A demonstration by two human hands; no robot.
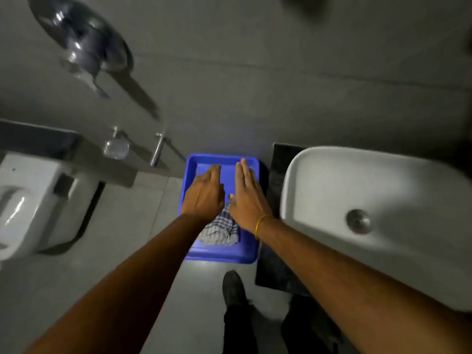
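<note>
A blue plastic tub (222, 255) stands on the bathroom floor against the wall, between a toilet and a washbasin. A striped grey-and-white cloth (219, 229) lies crumpled in its near half. Both my arms stretch out over the tub. My left hand (204, 195) hovers palm down with fingers straight and together. My right hand (246, 195) lies beside it, also flat with straight fingers, a yellow band on its wrist. Neither hand holds anything. Whether they touch the tub or the cloth cannot be told.
A white washbasin (378, 215) on a dark counter (277, 159) sits close on the right. A white toilet (30, 200) stands at left, with a chrome hose fitting (158, 149) and soap holder (116, 148) on the wall. My dark shoe (233, 287) is on the tiled floor.
</note>
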